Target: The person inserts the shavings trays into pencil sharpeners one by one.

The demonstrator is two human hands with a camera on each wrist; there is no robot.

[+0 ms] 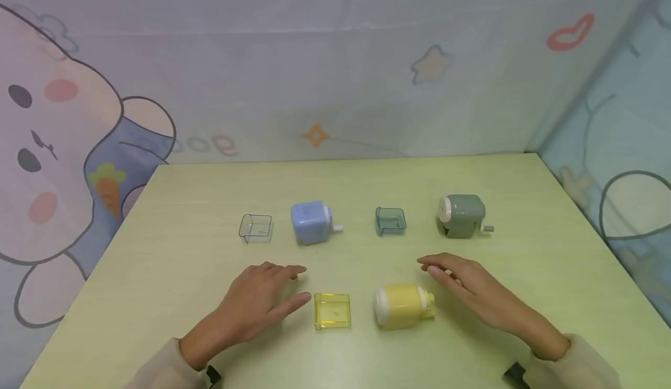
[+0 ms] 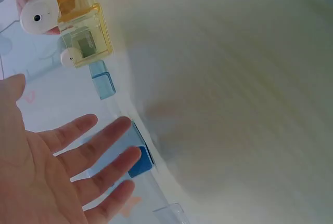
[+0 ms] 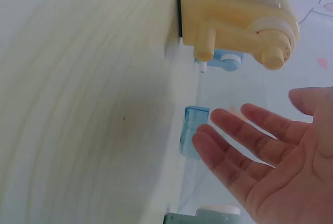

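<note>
My left hand [image 1: 254, 301] hovers over the table with relaxed, spread fingers and holds nothing. Just right of its thumb lies a clear yellow shavings tray [image 1: 332, 311]. A yellow crank pencil sharpener [image 1: 402, 306] stands to the right of that tray, its crank side toward my right hand [image 1: 477, 290]. That hand is likewise relaxed, with nothing in it, apart from the sharpener. In the left wrist view the yellow tray [image 2: 88, 37] appears beyond the thumb. The right wrist view shows the yellow sharpener [image 3: 234, 13] up close, its crank facing the palm.
Farther back stand a blue sharpener [image 1: 310, 222] and a grey-green sharpener [image 1: 462, 215]. A clear bluish tray [image 1: 256, 227] is left of the blue one; a teal tray [image 1: 390, 220] lies between the sharpeners. A printed curtain [image 1: 335, 74] hangs behind the table [image 1: 209, 185].
</note>
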